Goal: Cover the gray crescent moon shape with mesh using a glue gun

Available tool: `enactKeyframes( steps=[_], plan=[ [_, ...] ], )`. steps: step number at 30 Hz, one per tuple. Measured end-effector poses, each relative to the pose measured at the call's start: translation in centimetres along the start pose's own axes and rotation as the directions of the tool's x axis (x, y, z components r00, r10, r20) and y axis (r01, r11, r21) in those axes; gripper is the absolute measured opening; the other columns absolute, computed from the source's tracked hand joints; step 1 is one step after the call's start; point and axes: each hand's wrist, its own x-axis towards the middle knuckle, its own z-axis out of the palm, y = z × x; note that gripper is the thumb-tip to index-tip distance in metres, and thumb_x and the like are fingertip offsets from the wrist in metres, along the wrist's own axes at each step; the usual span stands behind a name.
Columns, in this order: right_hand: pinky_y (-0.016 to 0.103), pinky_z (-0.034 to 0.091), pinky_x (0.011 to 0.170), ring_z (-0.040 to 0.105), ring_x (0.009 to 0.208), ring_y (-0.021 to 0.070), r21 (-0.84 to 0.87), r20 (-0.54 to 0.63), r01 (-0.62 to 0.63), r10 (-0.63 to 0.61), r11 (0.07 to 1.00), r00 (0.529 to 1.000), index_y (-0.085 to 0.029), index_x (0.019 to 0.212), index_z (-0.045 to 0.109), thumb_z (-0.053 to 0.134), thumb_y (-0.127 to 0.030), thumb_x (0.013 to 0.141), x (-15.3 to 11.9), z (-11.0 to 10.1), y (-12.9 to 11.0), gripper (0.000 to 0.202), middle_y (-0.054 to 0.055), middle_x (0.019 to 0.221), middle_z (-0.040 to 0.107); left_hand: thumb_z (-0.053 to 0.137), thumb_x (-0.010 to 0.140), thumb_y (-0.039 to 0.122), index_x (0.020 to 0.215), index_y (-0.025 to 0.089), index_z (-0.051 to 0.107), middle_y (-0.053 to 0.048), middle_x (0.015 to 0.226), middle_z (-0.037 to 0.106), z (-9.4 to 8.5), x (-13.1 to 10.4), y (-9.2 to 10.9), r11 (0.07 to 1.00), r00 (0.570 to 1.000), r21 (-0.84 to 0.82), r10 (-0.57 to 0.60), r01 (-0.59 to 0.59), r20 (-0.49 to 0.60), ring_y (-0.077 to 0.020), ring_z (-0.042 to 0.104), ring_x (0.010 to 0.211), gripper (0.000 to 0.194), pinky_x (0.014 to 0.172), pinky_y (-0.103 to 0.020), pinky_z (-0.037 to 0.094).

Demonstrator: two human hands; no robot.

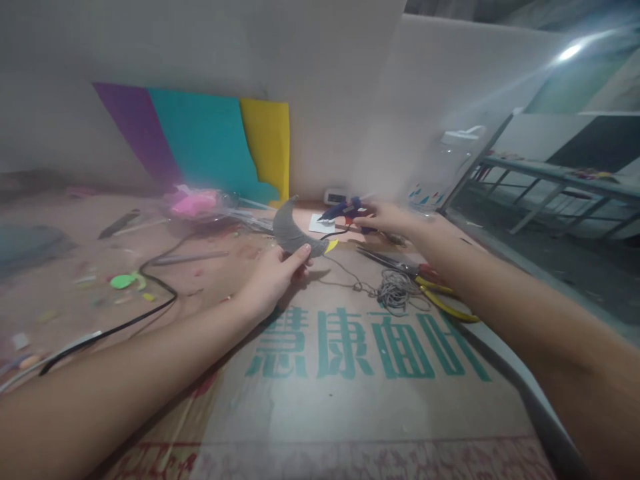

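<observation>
At the far left, a blurred round shape point(33, 247) lies on the counter point(75, 250), with a light green piece point(123, 282) and small coloured scraps nearer the middle. A black cable point(163, 303) curves past them. Behind, a bright pink item point(194, 202) sits in clear plastic, and purple, teal and yellow sheets point(200, 137) stand against the wall.

Next comes the left hand point(277, 275). Its grip is closed, thumb on top and fingers beneath, pinching the lower edge of a grey crescent point(290, 230). The crescent is held up above the counter, its surface apparently wound with cord, and a yellow tip point(331, 247) shows at its right end.

Just beyond it lies a white card point(317, 225), with the nozzle of a blue glue gun point(356, 209) over it; whether they touch, I cannot tell. The right hand point(384, 219) has its grip wrapped around the gun's handle, fingers near the orange trigger. A small digital display point(336, 196) stands behind.

Nearer, a tangle of grey cord point(397, 293) lies beside yellow-handled pliers point(445, 300), above a cardboard sheet point(345, 413) printed with green characters. Further right stands a clear bottle point(453, 163) with a white lid.
</observation>
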Motion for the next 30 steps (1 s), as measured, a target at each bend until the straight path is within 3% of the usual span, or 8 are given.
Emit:
enactKeyframes(
  steps=[7,10,17,20,25,30],
  plan=[
    [0.026,0.051,0.068,0.066,0.078,0.0198,0.060,-0.129,-0.129,0.135,0.990,0.982,-0.013,0.099,0.066,0.071,-0.026,0.078,1.7,3.1,-0.4,0.025,0.010,0.087,0.073,0.068,0.079,0.052,0.074,0.014,0.062,-0.002,0.068,0.061,0.0,0.0,-0.1,0.998,1.000,0.052,0.022,-0.022,0.012,-0.0103,0.053,0.057,0.039,0.054,-0.023,0.041],
    [0.023,0.047,0.057,0.063,0.069,0.0170,0.055,-0.160,-0.185,0.191,0.981,0.968,-0.012,0.093,0.065,0.064,-0.020,0.079,1.8,3.0,-0.2,0.016,0.009,0.081,0.071,0.069,0.076,0.052,0.074,0.013,0.062,-0.002,0.069,0.061,0.2,0.0,0.0,0.999,1.000,0.029,0.017,-0.017,0.008,-0.0109,0.053,0.058,0.039,0.055,-0.023,0.041],
    [0.023,0.041,0.049,0.059,0.058,0.0154,0.067,-0.155,-0.224,0.232,0.972,0.960,-0.012,0.076,0.065,0.068,-0.026,0.079,0.3,1.8,-0.4,0.015,0.008,0.065,0.066,0.067,0.077,0.054,0.072,0.014,0.061,-0.002,0.066,0.061,0.0,0.2,-0.2,0.996,1.000,0.082,0.026,-0.027,0.015,-0.0123,0.054,0.057,0.040,0.055,-0.024,0.040],
    [0.023,0.044,0.051,0.062,0.061,0.0172,0.117,-0.160,-0.211,0.228,0.971,0.960,-0.012,0.078,0.067,0.070,-0.028,0.079,0.1,1.8,-0.7,0.016,0.009,0.068,0.069,0.066,0.077,0.055,0.072,0.015,0.061,-0.002,0.065,0.061,-0.1,0.1,-0.2,0.994,0.999,0.102,0.035,-0.036,0.016,-0.0129,0.054,0.058,0.040,0.055,-0.025,0.041],
    [0.022,0.050,0.064,0.070,0.077,0.0154,0.241,-0.168,-0.106,0.149,0.965,0.974,-0.014,0.101,0.068,0.056,-0.027,0.090,-0.2,1.5,-1.6,0.021,0.011,0.093,0.076,0.067,0.076,0.055,0.070,0.015,0.060,-0.001,0.063,0.059,0.2,-0.2,0.3,0.996,1.000,0.083,0.015,-0.016,0.007,-0.0119,0.052,0.056,0.041,0.054,-0.024,0.040],
    [0.023,0.052,0.068,0.072,0.083,0.0169,0.285,-0.222,0.010,0.056,0.959,0.974,-0.016,0.104,0.068,0.058,-0.033,0.090,-3.4,0.0,-2.9,0.024,0.010,0.101,0.076,0.069,0.075,0.052,0.072,0.014,0.061,-0.002,0.067,0.062,0.3,-0.1,0.3,0.998,1.000,0.051,0.026,-0.026,0.000,-0.0119,0.054,0.058,0.039,0.055,-0.024,0.042]
  ],
)
